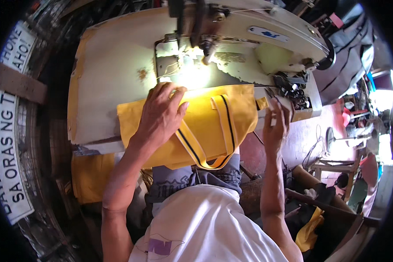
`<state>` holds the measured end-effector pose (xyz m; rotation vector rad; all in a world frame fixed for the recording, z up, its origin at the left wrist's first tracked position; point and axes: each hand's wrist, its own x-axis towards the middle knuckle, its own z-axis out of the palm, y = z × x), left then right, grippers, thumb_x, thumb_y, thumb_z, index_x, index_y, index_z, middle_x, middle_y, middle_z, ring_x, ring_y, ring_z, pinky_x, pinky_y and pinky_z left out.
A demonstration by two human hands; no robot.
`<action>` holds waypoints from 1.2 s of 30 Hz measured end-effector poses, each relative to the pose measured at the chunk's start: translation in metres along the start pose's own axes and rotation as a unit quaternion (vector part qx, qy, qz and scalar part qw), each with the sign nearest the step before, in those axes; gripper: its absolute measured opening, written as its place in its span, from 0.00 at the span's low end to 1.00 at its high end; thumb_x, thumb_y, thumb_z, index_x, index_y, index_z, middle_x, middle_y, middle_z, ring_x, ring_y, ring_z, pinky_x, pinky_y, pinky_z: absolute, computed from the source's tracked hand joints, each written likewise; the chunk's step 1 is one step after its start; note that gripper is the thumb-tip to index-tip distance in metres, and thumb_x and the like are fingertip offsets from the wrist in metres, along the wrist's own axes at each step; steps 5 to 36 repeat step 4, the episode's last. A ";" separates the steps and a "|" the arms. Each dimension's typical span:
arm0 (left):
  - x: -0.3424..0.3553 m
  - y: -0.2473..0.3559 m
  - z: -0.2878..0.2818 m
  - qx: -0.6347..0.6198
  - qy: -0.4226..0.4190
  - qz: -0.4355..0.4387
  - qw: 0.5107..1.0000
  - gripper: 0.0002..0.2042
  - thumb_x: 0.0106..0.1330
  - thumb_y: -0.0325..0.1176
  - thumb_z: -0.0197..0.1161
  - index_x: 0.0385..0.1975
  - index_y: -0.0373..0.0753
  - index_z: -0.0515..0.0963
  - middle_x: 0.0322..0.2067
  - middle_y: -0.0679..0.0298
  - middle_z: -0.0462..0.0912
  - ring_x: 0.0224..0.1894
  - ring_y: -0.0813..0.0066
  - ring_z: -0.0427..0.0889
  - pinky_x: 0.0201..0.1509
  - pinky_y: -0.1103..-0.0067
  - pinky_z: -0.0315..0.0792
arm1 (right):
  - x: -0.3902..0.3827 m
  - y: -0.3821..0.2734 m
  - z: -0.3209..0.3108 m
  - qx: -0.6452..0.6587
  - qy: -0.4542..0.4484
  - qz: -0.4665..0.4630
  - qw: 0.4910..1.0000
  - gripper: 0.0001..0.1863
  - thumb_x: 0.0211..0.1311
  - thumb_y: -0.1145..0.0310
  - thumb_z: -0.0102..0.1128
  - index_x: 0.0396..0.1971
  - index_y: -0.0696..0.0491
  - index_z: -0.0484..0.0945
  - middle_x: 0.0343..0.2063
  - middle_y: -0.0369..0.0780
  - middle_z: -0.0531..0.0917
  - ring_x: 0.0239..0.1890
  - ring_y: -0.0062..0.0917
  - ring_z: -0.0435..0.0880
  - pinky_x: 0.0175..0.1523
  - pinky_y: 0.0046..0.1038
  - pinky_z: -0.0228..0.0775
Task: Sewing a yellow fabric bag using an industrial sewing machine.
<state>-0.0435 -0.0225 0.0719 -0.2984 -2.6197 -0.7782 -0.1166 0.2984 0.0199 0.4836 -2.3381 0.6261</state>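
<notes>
A yellow cloth bag (161, 150) lies across the near edge of the sewing table and hangs over my lap. Its strap handle (229, 124), yellow with a dark centre stripe and pale edges, loops down over the front. My left hand (161, 107) grips the bag's upper left part, fingers bent at the top edge and thumb toward the handle. Right of the bag, my right hand (277, 124) is raised with curled fingers. Dark narrow blades, seemingly of small scissors (271, 93), stick out beyond those fingers; their handles are hidden. A small yellow tab (262, 103) projects from the bag's right side.
The sewing machine (270, 32) spans the far side, its lamp glaring on the needle area. Dark small parts (294, 87) fill a tray at the table's right. More yellow cloth (91, 177) hangs below left. A wooden stool (336, 168) and a fan (329, 139) stand right.
</notes>
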 end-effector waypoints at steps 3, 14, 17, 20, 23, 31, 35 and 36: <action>0.019 -0.005 0.030 0.074 -0.060 -0.042 0.995 0.16 0.60 0.30 0.69 0.49 0.37 0.78 0.45 0.52 0.79 0.52 0.49 0.77 0.59 0.63 0.71 | -0.033 -0.012 -0.029 0.054 -0.071 0.169 0.982 0.20 0.62 0.78 0.66 0.54 0.52 0.80 0.45 0.45 0.81 0.40 0.31 0.85 0.46 0.32 0.79; 0.030 0.002 0.045 0.059 -0.069 -0.015 0.996 0.16 0.60 0.30 0.69 0.49 0.37 0.78 0.45 0.52 0.79 0.52 0.49 0.77 0.59 0.63 0.71 | -0.046 -0.012 -0.034 0.057 -0.062 0.174 0.981 0.19 0.63 0.76 0.66 0.54 0.51 0.81 0.43 0.43 0.81 0.37 0.29 0.83 0.43 0.30 0.78; 0.030 0.002 0.045 0.059 -0.069 -0.015 0.996 0.16 0.60 0.30 0.69 0.49 0.37 0.78 0.45 0.52 0.79 0.52 0.49 0.77 0.59 0.63 0.71 | -0.046 -0.012 -0.034 0.057 -0.062 0.174 0.981 0.19 0.63 0.76 0.66 0.54 0.51 0.81 0.43 0.43 0.81 0.37 0.29 0.83 0.43 0.30 0.78; 0.030 0.002 0.045 0.059 -0.069 -0.015 0.996 0.16 0.60 0.30 0.69 0.49 0.37 0.78 0.45 0.52 0.79 0.52 0.49 0.77 0.59 0.63 0.71 | -0.046 -0.012 -0.034 0.057 -0.062 0.174 0.981 0.19 0.63 0.76 0.66 0.54 0.51 0.81 0.43 0.43 0.81 0.37 0.29 0.83 0.43 0.30 0.78; 0.030 0.002 0.045 0.059 -0.069 -0.015 0.996 0.16 0.60 0.30 0.69 0.49 0.37 0.78 0.45 0.52 0.79 0.52 0.49 0.77 0.59 0.63 0.71 | -0.046 -0.012 -0.034 0.057 -0.062 0.174 0.981 0.19 0.63 0.76 0.66 0.54 0.51 0.81 0.43 0.43 0.81 0.37 0.29 0.83 0.43 0.30 0.78; 0.030 0.002 0.045 0.059 -0.069 -0.015 0.996 0.16 0.60 0.30 0.69 0.49 0.37 0.78 0.45 0.52 0.79 0.52 0.49 0.77 0.59 0.63 0.71 | -0.046 -0.012 -0.034 0.057 -0.062 0.174 0.981 0.19 0.63 0.76 0.66 0.54 0.51 0.81 0.43 0.43 0.81 0.37 0.29 0.83 0.43 0.30 0.78; 0.030 0.002 0.045 0.059 -0.069 -0.015 0.996 0.16 0.60 0.30 0.69 0.49 0.37 0.78 0.45 0.52 0.79 0.52 0.49 0.77 0.59 0.63 0.71 | -0.046 -0.012 -0.034 0.057 -0.062 0.174 0.981 0.19 0.63 0.76 0.66 0.54 0.51 0.81 0.43 0.43 0.81 0.37 0.29 0.83 0.43 0.30 0.78; 0.030 0.002 0.045 0.059 -0.069 -0.015 0.996 0.16 0.60 0.30 0.69 0.49 0.37 0.78 0.45 0.52 0.79 0.52 0.49 0.77 0.59 0.63 0.71 | -0.046 -0.012 -0.034 0.057 -0.062 0.174 0.981 0.19 0.63 0.76 0.66 0.54 0.51 0.81 0.43 0.43 0.81 0.37 0.29 0.83 0.43 0.30 0.78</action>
